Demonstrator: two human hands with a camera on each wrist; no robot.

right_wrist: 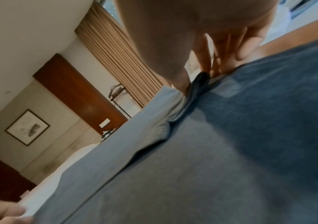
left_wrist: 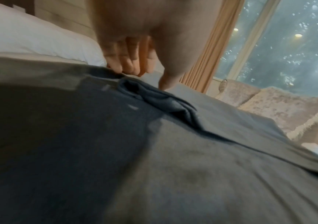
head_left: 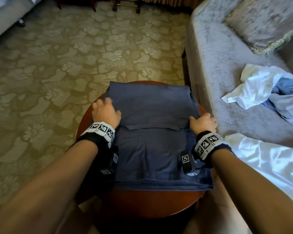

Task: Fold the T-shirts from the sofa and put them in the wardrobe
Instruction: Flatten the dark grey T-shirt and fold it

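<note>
While head view hides fingertips, left wrist shows fingers (left_wrist: 129, 60) curled at navy T-shirt (left_wrist: 173, 166) edge.

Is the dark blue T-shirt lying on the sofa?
No, the T-shirt lies half-folded on the round wooden table, beside the sofa.

No readable text anywhere — only black-and-white square code markers on the wristbands (head_left: 101, 129), no words or numbers.
</note>
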